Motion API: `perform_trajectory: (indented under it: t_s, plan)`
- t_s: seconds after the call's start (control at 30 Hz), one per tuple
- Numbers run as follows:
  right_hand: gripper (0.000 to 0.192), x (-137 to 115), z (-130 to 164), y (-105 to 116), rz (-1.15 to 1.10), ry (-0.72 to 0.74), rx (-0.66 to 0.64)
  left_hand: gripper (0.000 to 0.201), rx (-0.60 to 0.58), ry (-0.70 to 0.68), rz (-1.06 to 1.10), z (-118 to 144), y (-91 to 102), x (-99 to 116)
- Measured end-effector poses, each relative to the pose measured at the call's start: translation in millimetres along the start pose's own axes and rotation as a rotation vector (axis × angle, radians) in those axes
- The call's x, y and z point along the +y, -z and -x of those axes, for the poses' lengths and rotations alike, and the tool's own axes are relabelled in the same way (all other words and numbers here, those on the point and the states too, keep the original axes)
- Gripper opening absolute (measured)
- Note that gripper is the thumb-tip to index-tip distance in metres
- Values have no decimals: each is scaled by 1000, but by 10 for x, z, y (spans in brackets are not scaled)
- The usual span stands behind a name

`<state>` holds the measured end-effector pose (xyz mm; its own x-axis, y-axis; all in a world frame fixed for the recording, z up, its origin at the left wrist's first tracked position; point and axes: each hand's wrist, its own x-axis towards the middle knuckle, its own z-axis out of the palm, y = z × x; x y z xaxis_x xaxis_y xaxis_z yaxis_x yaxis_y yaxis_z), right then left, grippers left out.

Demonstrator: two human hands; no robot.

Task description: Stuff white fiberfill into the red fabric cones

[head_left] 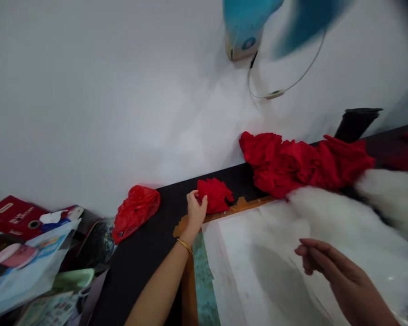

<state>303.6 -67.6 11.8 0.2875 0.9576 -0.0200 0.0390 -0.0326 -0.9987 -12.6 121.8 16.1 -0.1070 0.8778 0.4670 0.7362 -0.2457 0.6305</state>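
Observation:
My left hand (196, 209) reaches to the far edge of the work surface, its thumb and fingers closed on the left side of a small bunch of red cloth (215, 195). Above a white sheet (240, 267), my right hand (333, 267) is raised with thumb and fingers pressed together; anything between them is too small to make out. Fluffy white stuffing (347, 226) lies around and beyond the right hand. A larger heap of red cloth (302, 163) rests against the wall, right of the small bunch.
A crumpled red plastic bag (136, 210) sits on the black tabletop (139, 267). At the left are a red box (15, 217), a pink-lidded tub (17, 256) and a pale green tray (73, 279). A black container (357, 124) stands at the back right; a cable (302, 74) hangs above.

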Motion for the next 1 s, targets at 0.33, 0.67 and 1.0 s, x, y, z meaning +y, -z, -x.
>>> perform_trajectory:
  t_s: [0.33,0.67,1.0]
  plan:
    - [35,-88,68,-162,-29,-4,-38,14,-161,1,-40,-103,299,-62]
    - [40,-54,-480,222,677,330,81,27,-143,-322,-111,578,583,475]
    - [30,-29,-399,-107,862,369,-169,12,-118,-128,-219,322,419,-99]
